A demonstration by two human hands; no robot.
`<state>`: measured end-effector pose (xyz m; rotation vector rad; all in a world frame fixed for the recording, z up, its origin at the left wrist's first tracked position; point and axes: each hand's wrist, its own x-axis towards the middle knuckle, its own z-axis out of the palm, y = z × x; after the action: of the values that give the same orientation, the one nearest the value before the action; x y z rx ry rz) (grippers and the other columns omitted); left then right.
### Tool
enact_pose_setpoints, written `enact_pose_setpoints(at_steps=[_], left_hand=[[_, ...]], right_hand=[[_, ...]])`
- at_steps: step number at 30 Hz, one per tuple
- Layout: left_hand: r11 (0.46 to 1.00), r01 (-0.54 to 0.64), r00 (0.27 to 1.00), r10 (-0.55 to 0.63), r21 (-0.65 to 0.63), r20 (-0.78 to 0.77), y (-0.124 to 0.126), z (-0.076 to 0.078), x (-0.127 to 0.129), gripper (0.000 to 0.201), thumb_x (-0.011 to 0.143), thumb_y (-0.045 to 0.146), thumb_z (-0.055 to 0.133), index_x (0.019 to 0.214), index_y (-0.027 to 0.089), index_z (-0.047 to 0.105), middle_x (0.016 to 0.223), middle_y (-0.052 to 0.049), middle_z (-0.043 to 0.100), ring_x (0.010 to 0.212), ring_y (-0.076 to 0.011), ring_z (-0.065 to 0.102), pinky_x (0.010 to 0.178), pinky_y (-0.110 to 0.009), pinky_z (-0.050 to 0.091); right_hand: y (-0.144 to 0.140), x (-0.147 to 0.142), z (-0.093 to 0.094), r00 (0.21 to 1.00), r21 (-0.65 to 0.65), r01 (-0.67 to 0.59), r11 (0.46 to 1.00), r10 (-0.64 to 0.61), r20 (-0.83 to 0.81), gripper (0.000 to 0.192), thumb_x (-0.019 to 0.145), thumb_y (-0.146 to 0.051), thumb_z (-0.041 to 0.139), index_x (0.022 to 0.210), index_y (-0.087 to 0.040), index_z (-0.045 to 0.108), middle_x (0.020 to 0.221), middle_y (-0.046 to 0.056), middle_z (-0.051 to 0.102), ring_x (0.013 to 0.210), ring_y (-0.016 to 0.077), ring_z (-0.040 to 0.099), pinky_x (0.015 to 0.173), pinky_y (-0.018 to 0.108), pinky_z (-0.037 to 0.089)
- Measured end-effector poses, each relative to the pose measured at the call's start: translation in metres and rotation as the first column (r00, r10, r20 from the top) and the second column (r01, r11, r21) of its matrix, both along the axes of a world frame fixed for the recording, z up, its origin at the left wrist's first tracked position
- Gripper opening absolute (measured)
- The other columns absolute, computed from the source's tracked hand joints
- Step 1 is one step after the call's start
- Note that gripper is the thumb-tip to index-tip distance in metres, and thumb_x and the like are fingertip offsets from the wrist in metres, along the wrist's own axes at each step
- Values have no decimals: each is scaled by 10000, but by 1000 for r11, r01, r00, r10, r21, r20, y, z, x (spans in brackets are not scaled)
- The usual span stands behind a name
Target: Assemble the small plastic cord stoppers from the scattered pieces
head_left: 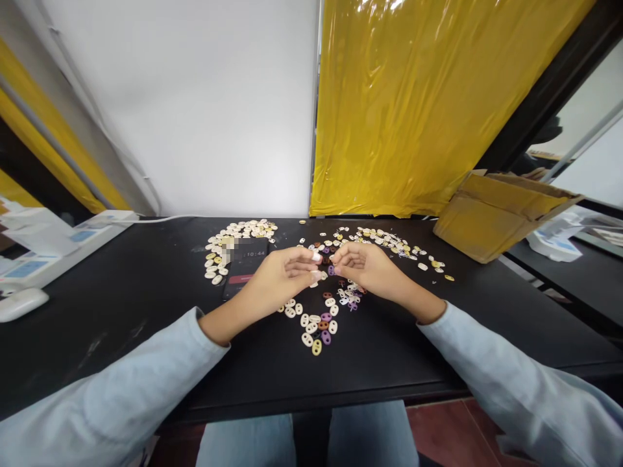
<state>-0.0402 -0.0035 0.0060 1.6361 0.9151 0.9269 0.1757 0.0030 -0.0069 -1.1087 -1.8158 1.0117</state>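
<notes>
Over the black table both hands come close together above a scatter of small oval pieces with two holes each. My left hand (291, 271) has its fingers curled towards the thumb; something white shows at a fingertip, and a pale piece lies by the thumb tip, but what it grips is unclear. In the pinch of my right hand (363, 264) is a purple two-hole piece (331, 270). Nearer my body lies a loose group of cream, brown and purple pieces, with a yellow piece (317, 347) at its front. White and purple bits (349, 297) lie below my right hand.
A phone (243, 259) showing 10:44 lies left of my left hand, beside a heap of cream pieces (250, 228). More pieces (384, 237) spread behind my right hand. A cardboard box (479, 217) stands at right, a white power strip (73, 250) at left.
</notes>
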Motion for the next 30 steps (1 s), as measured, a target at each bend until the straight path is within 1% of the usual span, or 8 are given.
enact_pose_setpoints(at_steps=[2,5,8,10,13,18,25,30], left_hand=[[981,171,962,-145,96,-233,-1,7,-6,185,786,207,716,950,124,715,962,-83,765,880,-197,718,836,-324,556],[900,358,850,-204,248,-486,-6,14,-13,130,802,151,658,905,128,732,895,-66,758,812,-185,693,762,-298,522],[824,479,779,-242,302,-578,-10,15,-13,142,794,145,665,915,138,737,906,-51,741,818,-171,670,768,-279,496],[794,528,748,-267,302,-607,-10,14,-12,126,802,137,657,900,149,735,889,-36,727,816,-159,656,774,-267,481],[773,559,724,-279,299,-631,-9,13,-11,119,812,96,624,860,156,716,855,-17,707,807,-143,639,775,-252,464],[767,567,717,-279,301,-639,-9,12,-12,130,844,96,592,903,161,688,902,-13,698,837,-139,634,802,-250,454],[766,545,694,-186,340,-695,-7,9,-13,106,871,127,573,890,171,666,887,-19,661,822,-163,602,790,-286,427],[774,507,740,-164,379,-653,-8,6,-10,87,852,122,575,879,162,648,840,-8,637,770,-150,571,734,-274,421]], right_hand=[[2,2,-2,994,35,29,999,-33,105,51,772,-198,700,797,-165,670,675,13,664,598,135,610,583,267,490],[4,4,-4,973,90,40,995,-59,224,46,789,-168,670,792,-161,715,628,8,658,565,128,589,554,255,459],[4,5,-5,939,162,58,985,-109,325,88,792,-153,669,835,-169,744,659,9,678,592,125,588,573,250,445],[4,6,-4,919,203,77,976,-149,365,110,797,-156,670,872,-172,749,689,13,688,600,123,584,576,247,440],[0,7,0,929,214,53,975,-127,348,119,818,-180,659,907,-164,736,673,4,671,564,108,566,554,232,432],[-8,10,7,942,103,-189,977,150,300,103,859,-236,632,836,-164,702,616,-19,618,547,95,553,525,203,428],[-4,17,10,895,16,-199,980,175,411,88,816,-213,652,825,-153,716,584,-25,606,517,95,525,487,203,379],[-3,17,8,850,-14,-218,976,197,489,95,791,-223,695,843,-157,737,559,-35,589,503,94,507,493,211,366]])
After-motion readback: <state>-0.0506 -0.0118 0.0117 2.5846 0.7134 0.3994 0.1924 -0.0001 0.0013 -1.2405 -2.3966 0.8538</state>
